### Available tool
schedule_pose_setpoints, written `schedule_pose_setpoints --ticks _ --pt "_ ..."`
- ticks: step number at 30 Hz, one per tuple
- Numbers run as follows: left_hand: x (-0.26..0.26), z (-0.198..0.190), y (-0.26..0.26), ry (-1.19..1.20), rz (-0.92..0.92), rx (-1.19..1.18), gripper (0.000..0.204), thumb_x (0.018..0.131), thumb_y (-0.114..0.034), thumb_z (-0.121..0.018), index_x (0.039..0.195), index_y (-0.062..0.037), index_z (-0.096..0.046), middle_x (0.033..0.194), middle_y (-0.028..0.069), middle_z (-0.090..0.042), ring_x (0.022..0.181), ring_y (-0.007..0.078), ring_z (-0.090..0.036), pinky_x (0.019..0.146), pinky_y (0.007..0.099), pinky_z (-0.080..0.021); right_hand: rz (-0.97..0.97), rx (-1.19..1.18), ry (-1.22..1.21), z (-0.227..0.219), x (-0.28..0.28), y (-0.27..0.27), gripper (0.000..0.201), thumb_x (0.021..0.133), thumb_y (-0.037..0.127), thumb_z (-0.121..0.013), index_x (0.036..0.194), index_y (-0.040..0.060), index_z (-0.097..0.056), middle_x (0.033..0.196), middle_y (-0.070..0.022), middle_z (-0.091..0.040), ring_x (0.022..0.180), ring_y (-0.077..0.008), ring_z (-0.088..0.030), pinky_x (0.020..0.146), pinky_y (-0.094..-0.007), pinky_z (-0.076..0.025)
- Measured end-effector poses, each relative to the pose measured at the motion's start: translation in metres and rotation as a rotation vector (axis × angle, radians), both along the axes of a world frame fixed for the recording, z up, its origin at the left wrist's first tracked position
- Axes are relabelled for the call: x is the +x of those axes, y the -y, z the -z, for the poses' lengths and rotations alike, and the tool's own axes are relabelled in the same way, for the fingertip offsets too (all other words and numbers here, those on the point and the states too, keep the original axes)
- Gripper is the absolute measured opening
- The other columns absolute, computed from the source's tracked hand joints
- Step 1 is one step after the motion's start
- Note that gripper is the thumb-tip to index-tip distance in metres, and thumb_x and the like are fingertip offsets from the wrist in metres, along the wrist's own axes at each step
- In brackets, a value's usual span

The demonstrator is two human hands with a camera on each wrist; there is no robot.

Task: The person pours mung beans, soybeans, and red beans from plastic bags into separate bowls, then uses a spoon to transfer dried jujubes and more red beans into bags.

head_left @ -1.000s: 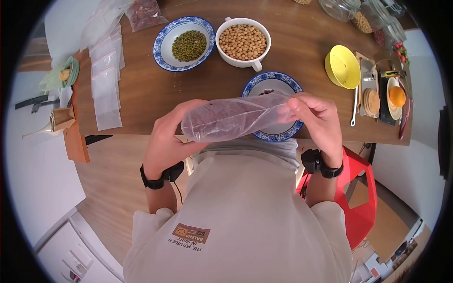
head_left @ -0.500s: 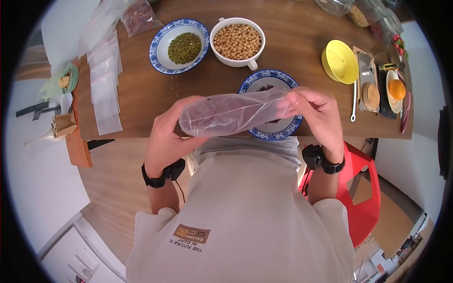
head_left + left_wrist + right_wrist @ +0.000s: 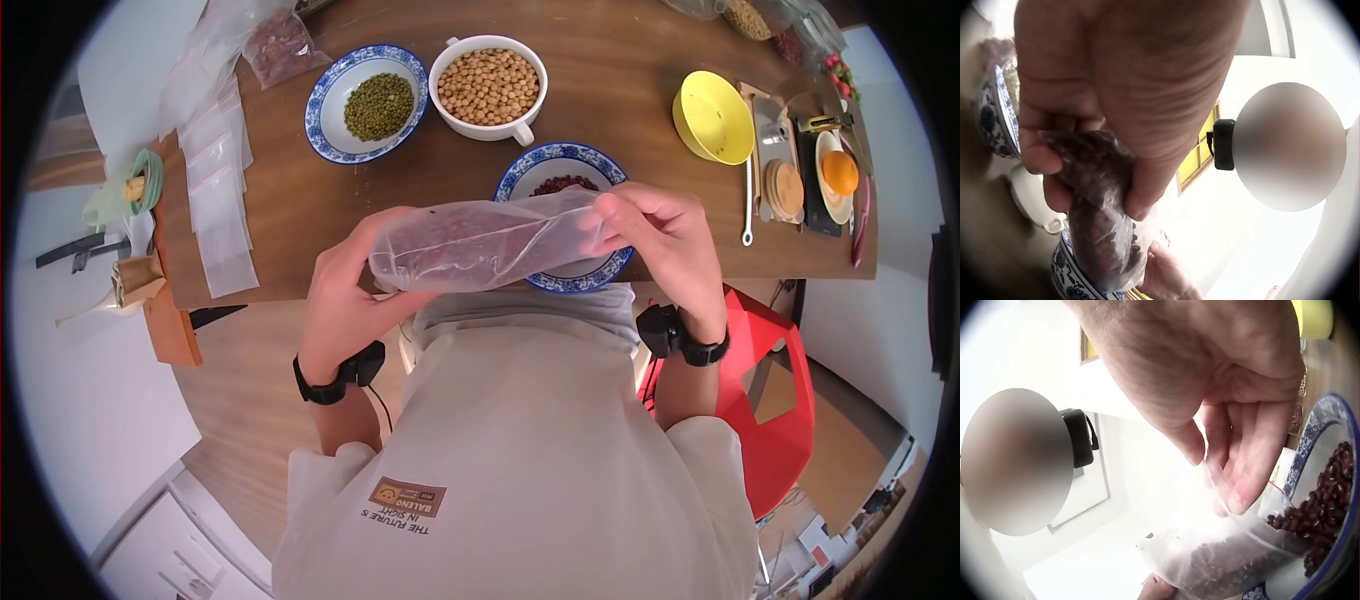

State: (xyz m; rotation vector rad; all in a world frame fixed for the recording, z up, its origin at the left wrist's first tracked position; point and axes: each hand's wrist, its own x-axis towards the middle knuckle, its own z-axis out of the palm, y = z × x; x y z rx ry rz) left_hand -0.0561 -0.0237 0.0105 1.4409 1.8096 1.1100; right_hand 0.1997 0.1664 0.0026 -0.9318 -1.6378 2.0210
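A clear plastic zip bag [image 3: 470,245] with dark red beans inside lies tilted on its side between my hands. My left hand [image 3: 350,285] grips its closed end, fingers and thumb curled round the bulge of beans. Near the mouth, my right hand [image 3: 665,240] pinches the plastic between thumb and fingers. Below that mouth is a blue-rimmed bowl [image 3: 507,185], partly hidden by the bag. In the right wrist view, dark red beans [image 3: 1329,506] run from the bag's mouth into a pile in the bowl.
Behind stand a blue-rimmed bowl of green beans [image 3: 378,106] and a white two-handled pot of chickpeas [image 3: 488,88]. Flat zip bags [image 3: 222,235] and a filled bag [image 3: 282,45] lie at the left. To the right are a yellow bowl [image 3: 714,118], a white spoon [image 3: 747,215] and an orange [image 3: 838,173].
More red beans show in the bowl under the bag. Both hands keep their hold, and the bag stays tilted. The view has shifted slightly.
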Motion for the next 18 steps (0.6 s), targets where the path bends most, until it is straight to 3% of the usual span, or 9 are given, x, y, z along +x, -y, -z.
schedule_pose_setpoints --ticks 6,18 --pt "-0.007 -0.002 0.007 -0.003 -0.038 -0.017 0.058 0.072 -0.005 -0.088 0.125 -0.0015 -0.065 0.116 0.0099 -0.074 0.098 0.0195 -0.072 0.087 0.0318 -0.056 -0.064 -0.027 -0.044 0.0 -0.011 -0.006 0.027 0.102 0.021 -0.068 0.097 -0.0042 -0.075 0.092 -0.0063 -0.075 0.079 -0.0139 -0.074 0.074 -0.0262 -0.061" --pt "-0.005 0.004 -0.02 0.076 -0.011 -0.051 0.053 0.075 -0.004 -0.086 0.124 -0.0016 -0.065 0.116 0.0094 -0.073 0.099 0.0187 -0.071 0.087 0.0323 -0.056 -0.003 -0.034 -0.056 0.008 0.0 -0.017 0.028 0.102 0.023 -0.067 0.098 -0.0044 -0.075 0.091 -0.0073 -0.075 0.078 -0.0142 -0.074 0.074 -0.0265 -0.061"
